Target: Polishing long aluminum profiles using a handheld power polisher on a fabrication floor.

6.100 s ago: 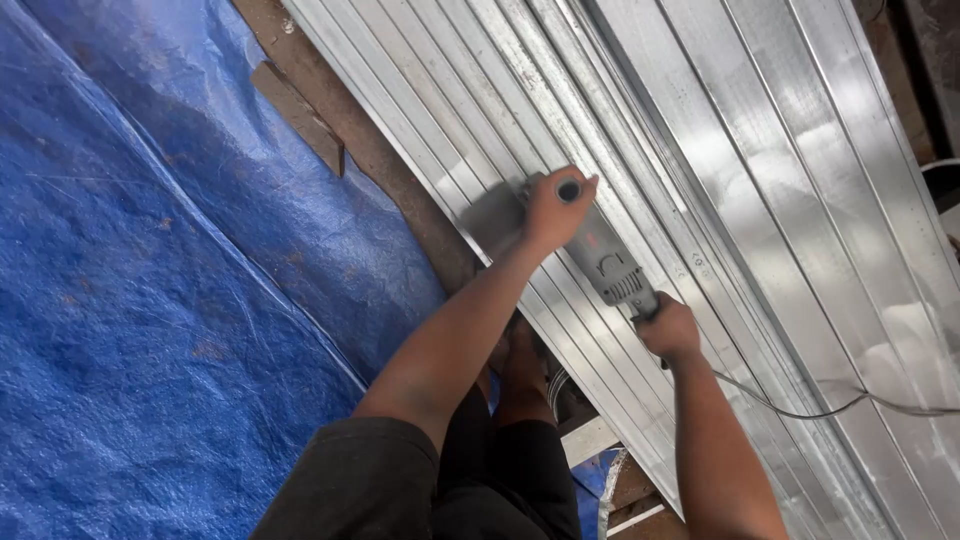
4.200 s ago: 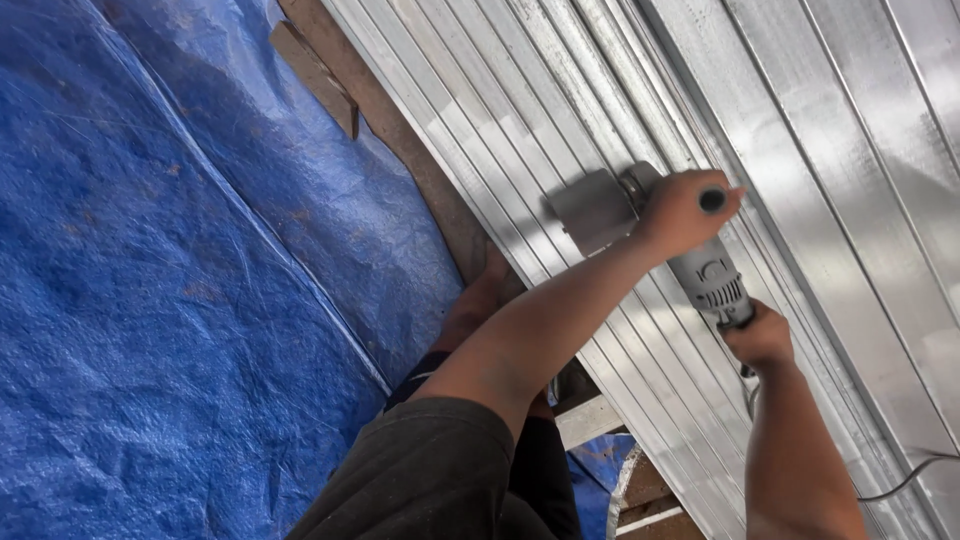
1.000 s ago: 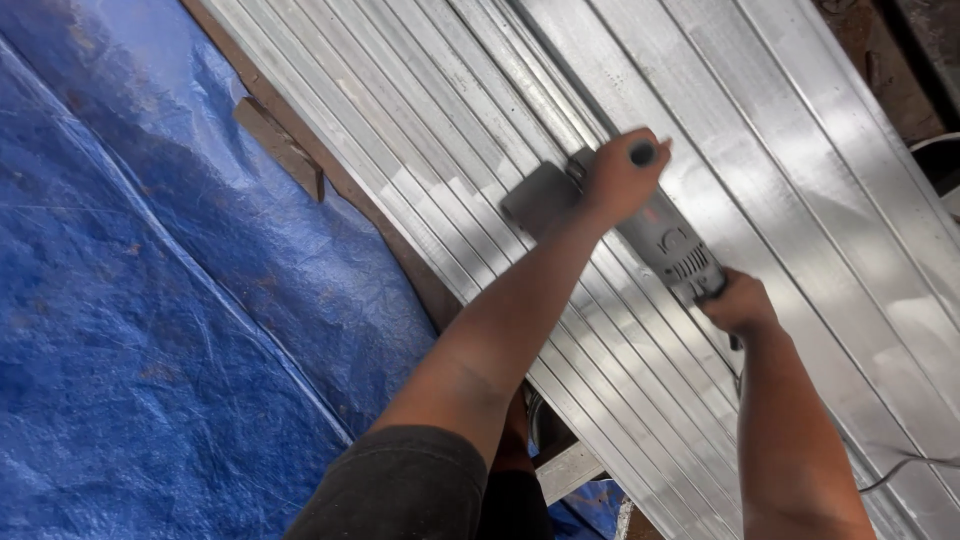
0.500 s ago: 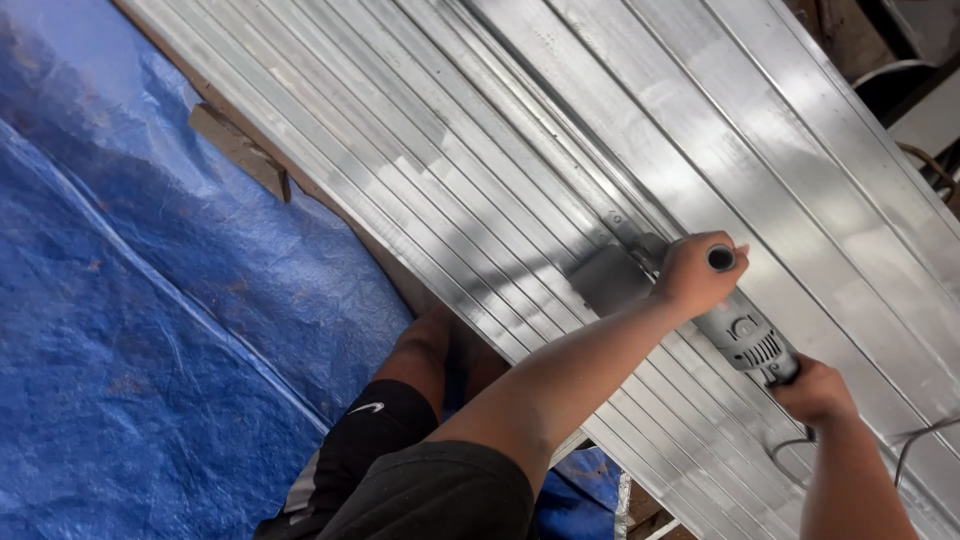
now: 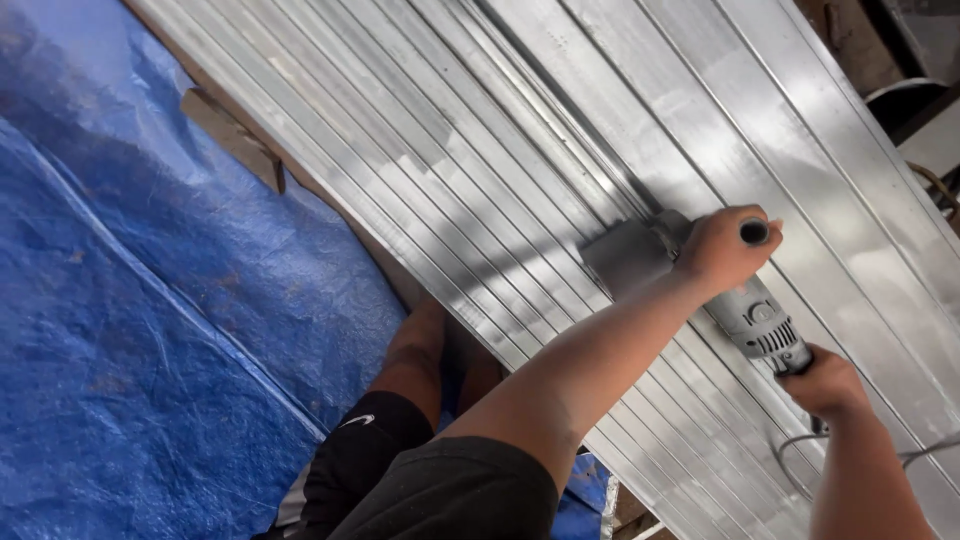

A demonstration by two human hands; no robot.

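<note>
Lighting: bright daylight, appears to come from upper right. Glare: strong white sheen on metal sheets (image 5: 700, 110), esp. right half; detail washed out there. Shadows: soft dark bands across sheets mid-frame; tarp (image 5: 150, 330) dimmer, shaded at upper left. Focus: mostly sharp; slight blur on forearm near bottom edge. Upper right corner dark, underexposed. Distortion: mild wide-angle slant.

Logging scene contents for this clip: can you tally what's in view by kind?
Hands: 2 (left hand, right hand)
Grinder: 1
Cord: 1
Tarp: 1
Wood block: 1
Metal profiles: a stack, too many to count, taken as 1
Total: 7
</note>
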